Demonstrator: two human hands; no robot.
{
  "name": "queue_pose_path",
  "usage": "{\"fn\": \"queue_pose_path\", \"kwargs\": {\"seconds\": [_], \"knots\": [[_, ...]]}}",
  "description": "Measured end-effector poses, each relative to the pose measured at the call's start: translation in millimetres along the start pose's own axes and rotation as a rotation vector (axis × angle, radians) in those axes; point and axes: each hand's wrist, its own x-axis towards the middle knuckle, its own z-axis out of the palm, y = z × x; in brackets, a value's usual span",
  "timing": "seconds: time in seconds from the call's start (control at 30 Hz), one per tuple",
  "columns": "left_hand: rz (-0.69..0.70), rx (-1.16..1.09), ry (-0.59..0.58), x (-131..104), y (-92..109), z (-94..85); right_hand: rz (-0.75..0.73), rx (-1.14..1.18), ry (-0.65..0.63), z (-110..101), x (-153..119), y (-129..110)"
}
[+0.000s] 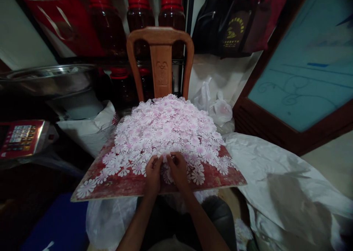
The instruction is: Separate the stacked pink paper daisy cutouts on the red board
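Observation:
A heap of pale pink and white flower cutouts (pixel 171 124) covers most of a worn red board (pixel 121 186). Near the board's front edge, my left hand (pixel 153 170) and my right hand (pixel 178 168) are side by side at the foot of the heap. The fingers of both are pinched together on a pale flower piece (pixel 165 157) between them. Several single flowers lie flat around my hands, and one (pixel 86 188) rests at the board's left corner.
A wooden chair back (pixel 160 65) rises behind the heap. Red-lidded jars (pixel 139 13) stand on a shelf beyond. A large white sack (pixel 275 177) lies at the right, a metal basin (pixel 52 80) at the left. Below the board is a clear plastic bag (pixel 110 221).

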Motion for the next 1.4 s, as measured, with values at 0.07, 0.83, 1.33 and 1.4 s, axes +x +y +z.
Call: {"fn": "queue_pose_path", "kwargs": {"seconds": [0.07,0.83,1.33,1.4], "knots": [[-0.014,-0.014,-0.011,0,-1,-0.7,0.004,0.003,-0.001,0,0,1],[-0.049,0.023,0.026,-3,5,4.5,-0.303,-0.556,-0.119,-35,63,6],[-0.045,0.036,0.055,-1,2,3.7,-0.329,-0.310,-0.023,-41,29,-9],[-0.040,0.048,0.059,-2,3,4.3,-0.290,-0.233,-0.001,-44,27,-9]]}}
